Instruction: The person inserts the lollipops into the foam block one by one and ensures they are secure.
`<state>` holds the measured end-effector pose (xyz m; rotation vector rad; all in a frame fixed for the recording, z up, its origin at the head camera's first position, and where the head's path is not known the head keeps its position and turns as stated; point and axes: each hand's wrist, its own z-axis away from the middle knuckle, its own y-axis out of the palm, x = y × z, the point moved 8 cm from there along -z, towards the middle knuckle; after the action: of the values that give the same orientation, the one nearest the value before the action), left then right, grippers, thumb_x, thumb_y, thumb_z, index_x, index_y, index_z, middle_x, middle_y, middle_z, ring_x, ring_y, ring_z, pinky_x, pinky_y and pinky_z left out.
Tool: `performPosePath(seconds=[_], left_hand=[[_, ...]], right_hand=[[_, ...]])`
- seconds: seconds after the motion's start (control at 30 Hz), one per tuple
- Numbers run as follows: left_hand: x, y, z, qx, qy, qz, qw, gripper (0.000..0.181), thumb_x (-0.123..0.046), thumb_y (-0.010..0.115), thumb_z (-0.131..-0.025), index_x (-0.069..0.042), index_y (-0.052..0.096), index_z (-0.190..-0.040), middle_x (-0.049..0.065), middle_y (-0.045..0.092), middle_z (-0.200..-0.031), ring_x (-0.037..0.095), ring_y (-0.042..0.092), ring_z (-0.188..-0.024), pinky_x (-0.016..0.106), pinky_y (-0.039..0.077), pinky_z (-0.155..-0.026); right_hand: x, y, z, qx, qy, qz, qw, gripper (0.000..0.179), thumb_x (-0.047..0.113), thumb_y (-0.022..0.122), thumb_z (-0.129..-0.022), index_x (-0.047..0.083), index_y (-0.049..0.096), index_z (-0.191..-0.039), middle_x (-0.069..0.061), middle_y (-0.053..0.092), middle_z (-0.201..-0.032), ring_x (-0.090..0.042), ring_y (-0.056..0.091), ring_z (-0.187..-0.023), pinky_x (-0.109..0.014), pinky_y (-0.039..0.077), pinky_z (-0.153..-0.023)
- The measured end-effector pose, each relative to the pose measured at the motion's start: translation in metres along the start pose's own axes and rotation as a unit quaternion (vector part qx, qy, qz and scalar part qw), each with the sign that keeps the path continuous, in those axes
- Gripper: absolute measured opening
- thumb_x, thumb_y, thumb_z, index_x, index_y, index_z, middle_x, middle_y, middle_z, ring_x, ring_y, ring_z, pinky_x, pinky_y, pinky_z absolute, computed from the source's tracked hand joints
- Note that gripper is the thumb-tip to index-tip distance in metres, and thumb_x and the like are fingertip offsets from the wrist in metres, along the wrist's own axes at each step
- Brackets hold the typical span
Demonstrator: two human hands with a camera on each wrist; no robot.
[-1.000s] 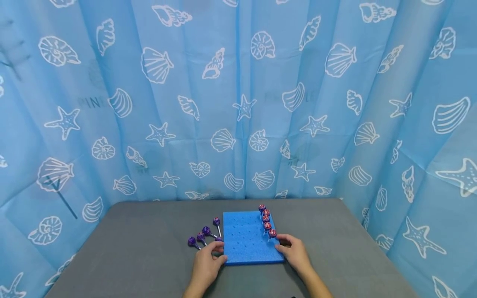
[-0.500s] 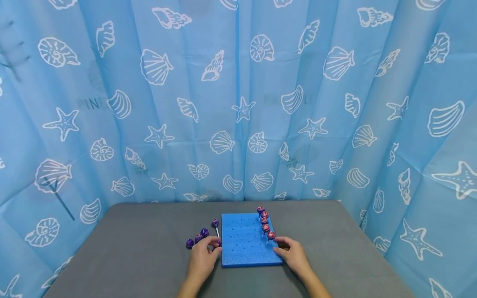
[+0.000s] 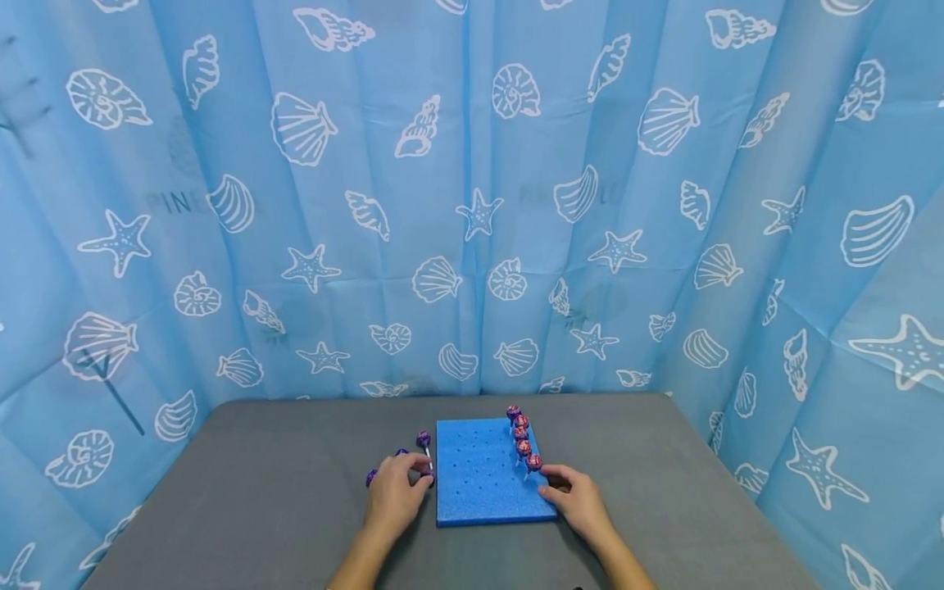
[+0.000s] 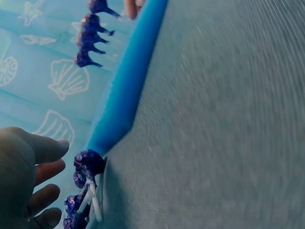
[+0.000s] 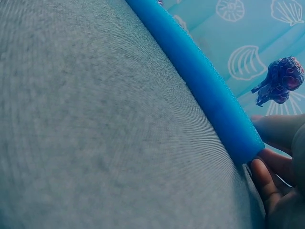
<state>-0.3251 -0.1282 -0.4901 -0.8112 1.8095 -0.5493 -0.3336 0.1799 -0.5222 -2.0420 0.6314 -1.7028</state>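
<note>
A blue foam board [image 3: 479, 500] with rows of small holes lies flat. Several red-and-purple wrapped lollipops [image 3: 523, 448] stand upright in a line along its right side. My right hand [image 3: 581, 501] holds the board near its front right corner, thumb and fingers about the edge. Left of the board, several purple lollipops [image 3: 424, 439] lie loose, partly covered by my left hand [image 3: 394, 496]. In the left wrist view, the left hand's fingers [image 4: 50, 148] are spread and slightly bent, apart from the purple lollipops [image 4: 89, 163] and holding nothing.
A grey cloth-covered table [image 3: 295, 492] bears everything. Behind and on both sides hangs a blue curtain [image 3: 472, 205] printed with white shells and starfish.
My left hand has come off the board's left edge and shifted left, over the loose purple lollipops. My right hand stays at the board's right edge.
</note>
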Motion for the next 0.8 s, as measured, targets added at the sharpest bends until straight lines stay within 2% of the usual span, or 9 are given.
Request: performPosePath(seconds=[0.17,0.3,0.47,0.6,0.8], left_hand=[[0.0,0.005,-0.003,0.018,0.012,-0.057,0.9981,0.027,-0.02,0.081,-0.079,-0.021,0.072,-0.104,-0.007,0.067,-0.099,0.012,0.051,-0.084,0.035,0.044,-0.07],[-0.001,0.008,-0.004,0.028,0.017,-0.084,0.9959,0.028,-0.023,0.082,-0.078,-0.022,0.072,-0.104,-0.004,0.067,-0.103,0.013,0.05,-0.084,0.036,0.045,-0.07],[-0.001,0.011,-0.005,0.031,0.032,-0.114,0.9924,0.028,-0.023,0.084,-0.076,-0.023,0.072,-0.102,-0.006,0.065,-0.097,0.013,0.047,-0.08,0.033,0.042,-0.067],[0.0,0.013,-0.006,0.034,0.04,-0.132,0.9898,0.027,-0.024,0.084,-0.075,-0.023,0.072,-0.1,-0.008,0.063,-0.091,0.012,0.045,-0.076,0.031,0.039,-0.064],[0.004,0.016,-0.006,0.045,0.022,-0.13,0.9902,0.027,-0.03,0.081,-0.079,-0.021,0.072,-0.102,-0.007,0.061,-0.085,0.014,0.044,-0.074,0.032,0.038,-0.063]], right_hand=[[0.001,0.0,0.001,-0.002,-0.003,-0.002,1.0,0.027,0.008,0.074,-0.086,0.003,0.069,-0.112,-0.01,0.067,-0.109,-0.028,0.062,-0.1,-0.045,0.051,-0.085],[0.002,0.0,0.002,-0.004,-0.006,0.0,1.0,0.026,0.008,0.074,-0.086,0.004,0.069,-0.111,-0.01,0.067,-0.108,-0.028,0.063,-0.099,-0.045,0.051,-0.084],[0.002,0.0,0.002,-0.001,-0.005,-0.001,1.0,0.026,0.009,0.074,-0.086,0.004,0.069,-0.112,-0.01,0.067,-0.109,-0.027,0.063,-0.1,-0.045,0.051,-0.084],[0.001,0.0,0.002,0.0,-0.002,-0.002,1.0,0.026,0.01,0.074,-0.086,0.005,0.069,-0.112,-0.009,0.067,-0.109,-0.026,0.062,-0.099,-0.045,0.051,-0.084],[0.0,0.0,0.002,0.0,0.002,-0.003,1.0,0.025,0.01,0.073,-0.087,0.005,0.069,-0.111,-0.008,0.067,-0.108,-0.026,0.062,-0.098,-0.044,0.051,-0.083]])
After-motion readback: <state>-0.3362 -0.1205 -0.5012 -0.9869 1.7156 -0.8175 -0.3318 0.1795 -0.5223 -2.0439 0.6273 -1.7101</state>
